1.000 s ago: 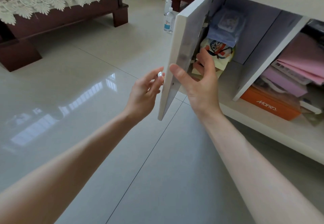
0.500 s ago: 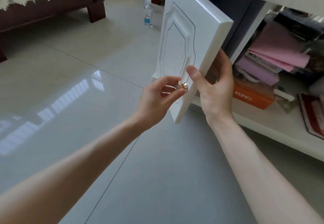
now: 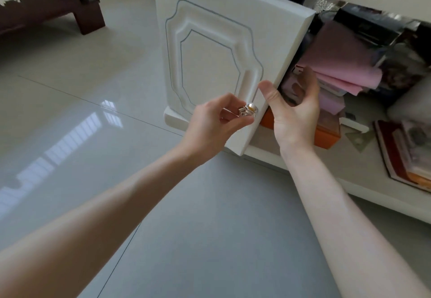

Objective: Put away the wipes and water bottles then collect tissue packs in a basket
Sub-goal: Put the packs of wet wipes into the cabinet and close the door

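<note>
A white cabinet door (image 3: 210, 64) with a moulded panel stands nearly closed over the left compartment, hiding what is inside. My left hand (image 3: 217, 120) pinches the door's small silver knob (image 3: 249, 110) near its lower right corner. My right hand (image 3: 293, 111) holds the door's free edge, thumb on the front face and fingers behind it. No wipes, water bottles, tissue packs or basket show in this frame.
The open shelf to the right holds pink folded papers (image 3: 338, 64), an orange box (image 3: 324, 134), dark books (image 3: 396, 157) and a grey bundle (image 3: 410, 101). A dark wooden bed (image 3: 58, 8) with lace trim stands at the far left on the glossy tiled floor (image 3: 93, 122).
The door has swung from wide open to nearly closed, covering the packs inside. My left hand moved onto the knob and pinched it; my right hand came out to the door's edge.
</note>
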`<state>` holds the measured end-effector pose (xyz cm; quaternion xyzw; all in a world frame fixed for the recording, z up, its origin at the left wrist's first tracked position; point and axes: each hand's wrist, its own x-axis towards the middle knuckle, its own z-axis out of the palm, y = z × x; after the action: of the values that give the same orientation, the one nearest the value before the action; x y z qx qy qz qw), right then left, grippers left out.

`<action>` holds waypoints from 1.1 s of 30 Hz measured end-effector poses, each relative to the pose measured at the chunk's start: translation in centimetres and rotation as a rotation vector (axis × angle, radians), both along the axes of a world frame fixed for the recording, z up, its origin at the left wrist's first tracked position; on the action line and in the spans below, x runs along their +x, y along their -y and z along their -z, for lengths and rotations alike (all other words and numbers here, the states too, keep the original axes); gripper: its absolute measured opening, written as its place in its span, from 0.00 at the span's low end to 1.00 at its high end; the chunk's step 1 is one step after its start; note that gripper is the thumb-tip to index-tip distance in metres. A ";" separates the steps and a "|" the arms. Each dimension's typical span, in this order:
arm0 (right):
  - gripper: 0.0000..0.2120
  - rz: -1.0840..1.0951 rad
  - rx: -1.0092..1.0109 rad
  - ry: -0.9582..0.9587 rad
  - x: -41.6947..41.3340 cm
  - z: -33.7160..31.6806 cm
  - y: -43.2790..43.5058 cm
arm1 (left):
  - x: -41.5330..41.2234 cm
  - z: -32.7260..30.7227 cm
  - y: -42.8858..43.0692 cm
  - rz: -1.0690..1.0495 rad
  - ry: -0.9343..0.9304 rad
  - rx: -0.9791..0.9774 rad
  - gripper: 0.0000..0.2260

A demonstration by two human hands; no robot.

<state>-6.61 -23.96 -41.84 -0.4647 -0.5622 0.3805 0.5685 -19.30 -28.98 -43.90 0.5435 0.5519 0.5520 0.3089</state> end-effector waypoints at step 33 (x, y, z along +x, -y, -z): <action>0.21 0.049 -0.197 -0.005 2.4 -3.0 -1.6 | 0.8 -3.8 -1.7 -0.054 -0.016 -0.191 0.13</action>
<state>-4.26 -22.35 -38.89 -0.5310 -0.5090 0.4212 0.5306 -18.50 -27.23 -40.07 0.5008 0.6190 0.5007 0.3397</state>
